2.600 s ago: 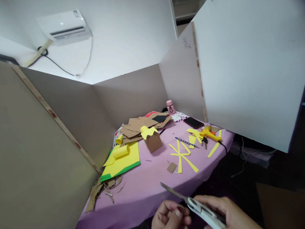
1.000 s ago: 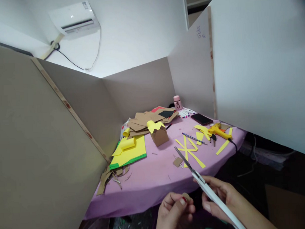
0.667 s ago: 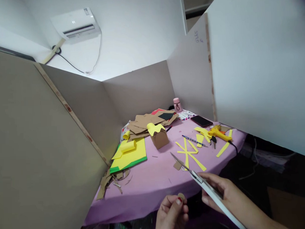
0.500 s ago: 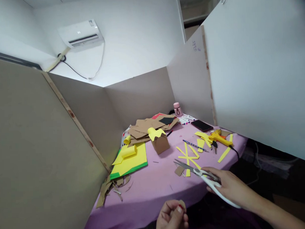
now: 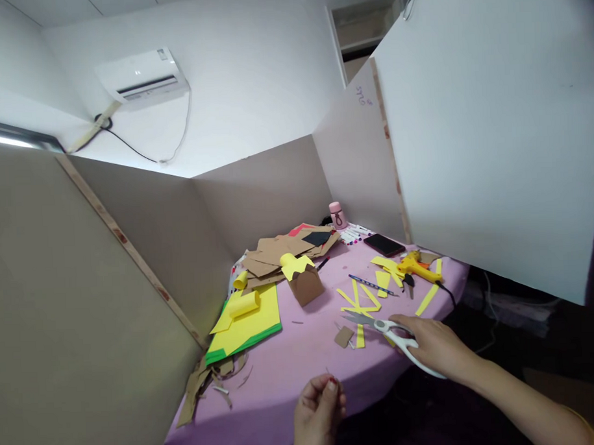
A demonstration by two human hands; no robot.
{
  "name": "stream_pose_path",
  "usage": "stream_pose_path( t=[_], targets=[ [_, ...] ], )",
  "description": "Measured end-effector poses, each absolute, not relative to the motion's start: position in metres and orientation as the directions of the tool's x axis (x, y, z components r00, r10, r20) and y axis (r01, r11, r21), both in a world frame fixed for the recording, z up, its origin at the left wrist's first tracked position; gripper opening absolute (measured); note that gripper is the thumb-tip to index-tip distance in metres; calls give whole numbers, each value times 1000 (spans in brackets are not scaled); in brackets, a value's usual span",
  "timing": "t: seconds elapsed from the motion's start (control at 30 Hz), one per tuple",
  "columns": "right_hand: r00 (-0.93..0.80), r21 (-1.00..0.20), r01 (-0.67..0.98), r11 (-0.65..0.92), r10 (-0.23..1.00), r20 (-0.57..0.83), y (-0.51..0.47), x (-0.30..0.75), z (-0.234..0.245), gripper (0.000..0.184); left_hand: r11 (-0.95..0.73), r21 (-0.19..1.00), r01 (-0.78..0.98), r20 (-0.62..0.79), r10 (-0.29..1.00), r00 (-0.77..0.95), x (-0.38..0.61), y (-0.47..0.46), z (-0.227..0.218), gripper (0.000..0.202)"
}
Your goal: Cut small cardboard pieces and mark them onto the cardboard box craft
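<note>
My right hand (image 5: pixel 435 341) grips white-handled scissors (image 5: pixel 403 341), its fingers in the handles and the blades parted, pointing left over yellow paper strips (image 5: pixel 359 306). Lower down, at the table's near edge, my left hand (image 5: pixel 319 407) is closed in a pinch. A small cardboard piece is between its fingertips, mostly hidden by them now. Below the blades lies a small brown cardboard scrap (image 5: pixel 344 338). Farther back stands a small brown cardboard box (image 5: pixel 306 286) with a scalloped top edge and yellow paper (image 5: pixel 297 266) rising from it.
Left are yellow and green sheets (image 5: pixel 265 308) and cardboard offcuts (image 5: pixel 190 395). Behind are stacked cardboard pieces (image 5: pixel 273 252) and a pink bottle (image 5: pixel 338 216). A phone (image 5: pixel 384 245), a pencil (image 5: pixel 372 285) and a yellow glue gun (image 5: pixel 418 267) lie right. Partitions (image 5: pixel 271 184) surround the purple-covered table (image 5: pixel 283 372).
The camera view has shifted slightly. The scissors are a little farther from my left hand in direction of the strips, and the cardboard piece in my left fingers shows less.
</note>
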State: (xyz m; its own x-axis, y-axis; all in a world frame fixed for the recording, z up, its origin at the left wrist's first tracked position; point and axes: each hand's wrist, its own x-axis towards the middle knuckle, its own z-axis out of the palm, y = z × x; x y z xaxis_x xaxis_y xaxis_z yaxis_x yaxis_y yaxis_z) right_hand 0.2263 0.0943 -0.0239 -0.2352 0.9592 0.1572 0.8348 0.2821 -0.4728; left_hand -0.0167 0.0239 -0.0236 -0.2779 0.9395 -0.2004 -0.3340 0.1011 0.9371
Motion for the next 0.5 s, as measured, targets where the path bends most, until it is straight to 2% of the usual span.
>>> stream_pose_path(
  t=[0.13, 0.27, 0.5],
  targets=[
    [-236, -450, 845, 289, 957, 170, 101, 227, -23, 30, 51, 982, -183, -99, 960, -261, -25, 59, -26, 36],
    [-239, -441, 848, 295, 954, 180, 105, 224, -24, 30, 84, 996, 16, -80, 982, -171, -27, 90, -21, 13],
    [-220, -399, 870, 290, 952, 212, 111, 224, -31, 31, 132, 963, 234, -98, 984, -152, -17, 116, -30, 15]
  ],
)
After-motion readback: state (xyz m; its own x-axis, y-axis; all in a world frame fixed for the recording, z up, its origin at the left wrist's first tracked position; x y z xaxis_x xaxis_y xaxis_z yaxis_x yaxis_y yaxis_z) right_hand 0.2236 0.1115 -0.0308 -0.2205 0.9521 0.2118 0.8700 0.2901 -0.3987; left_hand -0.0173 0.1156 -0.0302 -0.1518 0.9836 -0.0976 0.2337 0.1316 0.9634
